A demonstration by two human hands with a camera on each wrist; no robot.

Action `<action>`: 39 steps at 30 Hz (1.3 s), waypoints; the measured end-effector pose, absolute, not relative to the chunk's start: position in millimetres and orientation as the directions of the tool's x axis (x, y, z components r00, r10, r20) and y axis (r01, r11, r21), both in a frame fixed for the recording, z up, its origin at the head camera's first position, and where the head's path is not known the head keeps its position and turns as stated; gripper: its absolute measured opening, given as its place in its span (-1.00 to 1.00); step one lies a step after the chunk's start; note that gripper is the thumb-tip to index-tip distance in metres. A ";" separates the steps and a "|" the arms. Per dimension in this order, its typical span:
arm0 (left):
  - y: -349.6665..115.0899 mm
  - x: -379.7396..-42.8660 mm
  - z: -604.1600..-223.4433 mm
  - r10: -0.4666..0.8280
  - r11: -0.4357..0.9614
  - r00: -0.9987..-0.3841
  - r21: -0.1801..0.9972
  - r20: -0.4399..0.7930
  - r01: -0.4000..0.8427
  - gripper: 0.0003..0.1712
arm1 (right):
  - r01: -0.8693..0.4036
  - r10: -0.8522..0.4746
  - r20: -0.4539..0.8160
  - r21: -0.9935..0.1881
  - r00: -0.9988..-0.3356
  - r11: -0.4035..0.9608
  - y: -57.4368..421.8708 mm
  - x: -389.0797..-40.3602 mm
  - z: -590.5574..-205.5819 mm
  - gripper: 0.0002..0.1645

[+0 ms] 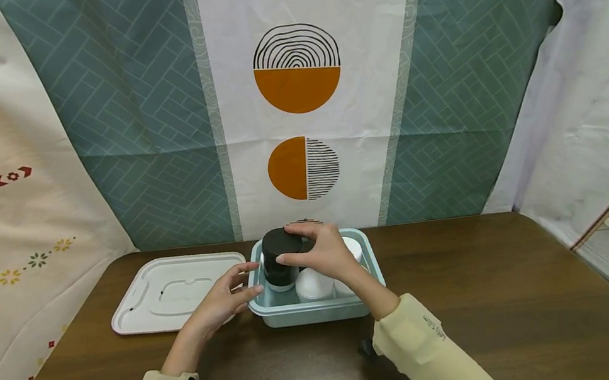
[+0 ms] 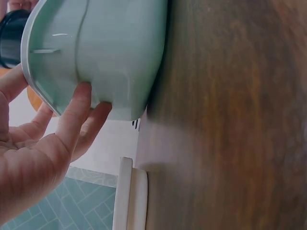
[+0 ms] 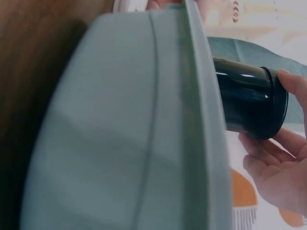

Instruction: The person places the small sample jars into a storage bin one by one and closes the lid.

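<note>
A pale green plastic tub stands on the table. In it is a black cylindrical jar with a wide black lid and a light base, near the left wall. My right hand grips this jar by its lid, thumb on one side and fingers on the other. In the right wrist view the jar rises past the tub's rim. My left hand is at the tub's left side. Its extended fingers touch the outer wall in the left wrist view. Rounded white items sit beside the jar, partly hidden by my right hand.
Left of the tub a flat white lid lies on the brown wooden table. A patterned curtain hangs along the table's back edge, with more light cloth at both sides.
</note>
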State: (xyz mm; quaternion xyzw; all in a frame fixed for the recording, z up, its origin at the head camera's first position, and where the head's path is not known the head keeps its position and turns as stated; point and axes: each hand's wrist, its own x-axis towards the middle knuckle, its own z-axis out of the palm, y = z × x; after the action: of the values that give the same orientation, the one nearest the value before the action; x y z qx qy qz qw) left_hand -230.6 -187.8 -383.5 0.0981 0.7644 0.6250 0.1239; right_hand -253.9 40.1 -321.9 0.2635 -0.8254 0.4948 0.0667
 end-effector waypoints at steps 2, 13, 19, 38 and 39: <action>-188.0 -230.8 -384.0 0.311 0.193 -0.948 0.981 -0.065 -0.004 -0.32 | -0.517 -0.390 0.375 -0.771 -0.841 0.373 36.9 -253.5 -325.4 -0.36; -188.1 -232.8 -385.9 0.312 0.169 -0.948 0.986 -0.058 -0.004 -0.31 | -0.556 -0.500 0.318 -0.698 -0.805 0.451 34.6 -253.0 -347.7 -0.34; -187.8 -231.9 -385.8 0.316 0.162 -0.947 0.987 -0.055 -0.003 -0.33 | -0.651 -0.578 0.328 -0.535 -0.747 0.538 33.0 -254.0 -355.5 -0.34; -187.6 -229.6 -382.5 0.302 0.216 -0.950 0.976 -0.077 -0.010 -0.33 | -0.645 -0.632 0.213 -0.470 -0.746 0.603 29.5 -253.1 -354.2 -0.37; -187.2 -229.4 -382.5 0.301 0.219 -0.950 0.976 -0.077 -0.009 -0.34 | -0.645 -0.636 0.210 -0.479 -0.743 0.595 30.3 -253.5 -353.6 -0.38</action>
State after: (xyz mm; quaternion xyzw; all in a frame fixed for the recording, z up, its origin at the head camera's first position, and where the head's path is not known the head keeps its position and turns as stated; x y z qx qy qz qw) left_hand -229.4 -187.2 -382.5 0.0947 0.7706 0.6176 0.1258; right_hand -253.5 30.3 -353.6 0.3585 -0.8931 0.2716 0.0086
